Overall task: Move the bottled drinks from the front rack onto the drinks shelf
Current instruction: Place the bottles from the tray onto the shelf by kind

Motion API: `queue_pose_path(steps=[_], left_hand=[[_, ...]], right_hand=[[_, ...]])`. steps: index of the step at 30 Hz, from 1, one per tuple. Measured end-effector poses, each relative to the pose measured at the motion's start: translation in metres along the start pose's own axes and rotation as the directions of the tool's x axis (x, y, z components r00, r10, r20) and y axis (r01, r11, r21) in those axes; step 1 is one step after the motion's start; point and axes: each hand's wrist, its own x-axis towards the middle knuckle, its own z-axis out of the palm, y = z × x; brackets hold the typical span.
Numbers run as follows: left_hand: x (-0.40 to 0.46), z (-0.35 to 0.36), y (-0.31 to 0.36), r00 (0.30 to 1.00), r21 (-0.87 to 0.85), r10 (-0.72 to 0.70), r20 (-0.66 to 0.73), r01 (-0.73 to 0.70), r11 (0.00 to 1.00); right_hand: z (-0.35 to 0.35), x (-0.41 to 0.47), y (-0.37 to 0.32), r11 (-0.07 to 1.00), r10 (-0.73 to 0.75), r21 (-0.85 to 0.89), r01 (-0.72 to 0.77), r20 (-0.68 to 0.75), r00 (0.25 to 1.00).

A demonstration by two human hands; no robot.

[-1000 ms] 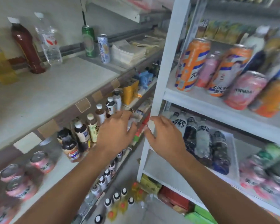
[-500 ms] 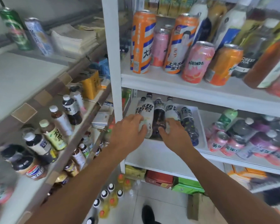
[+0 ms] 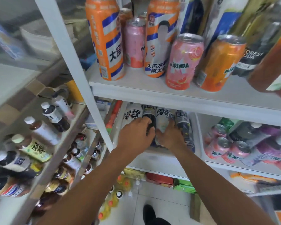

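Note:
Several bottled drinks lie in a row on the middle level of the white front rack (image 3: 162,161). My left hand (image 3: 135,136) curls its fingers round a dark cola bottle (image 3: 148,115). Beside it, my right hand (image 3: 169,137) grips a pale bottle with a white label (image 3: 162,116). Another white-labelled bottle (image 3: 130,116) lies at the row's left end and a dark bottle (image 3: 182,122) at its right end. The drinks shelf (image 3: 66,144) runs along the left, with capped tea and cola bottles (image 3: 42,129) standing on it.
Tall orange cans (image 3: 105,39) and pink Mirinda cans (image 3: 183,60) crowd the rack level above my hands. Pink cans (image 3: 217,144) and purple bottles fill the space to the right. The rack's white post (image 3: 81,88) stands between rack and shelf. Small bottles (image 3: 110,202) stand on the floor.
My view swung right from the drinks shelf to the white rack. Both hands travelled into the middle level and closed round two neighbouring bottles.

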Motion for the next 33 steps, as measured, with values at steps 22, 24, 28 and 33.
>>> queue_pose_path(steps=[22, 24, 28, 33], left_hand=[[-0.054, -0.012, -0.004, 0.997, -0.210, -0.060, 0.041, 0.067, 0.975], [-0.068, -0.015, -0.006, 0.992, -0.298, -0.107, 0.065, 0.121, 0.947], [-0.100, -0.022, -0.009, 0.960, -0.596, -0.189, 0.207, 0.277, 0.754], [-0.147, -0.031, -0.024, 0.940, -0.840, -0.261, 0.220, 0.318, 0.439]], right_hand=[[-0.007, -0.110, -0.001, 0.834, 0.015, 0.546, 0.078, -0.164, 0.986], [-0.005, -0.138, -0.007, 0.854, -0.034, 0.505, 0.125, -0.185, 0.982], [0.007, -0.191, -0.016, 0.880, -0.149, 0.409, 0.240, -0.241, 0.959], [0.030, -0.238, -0.028, 0.882, -0.285, 0.314, 0.352, -0.241, 0.928]])
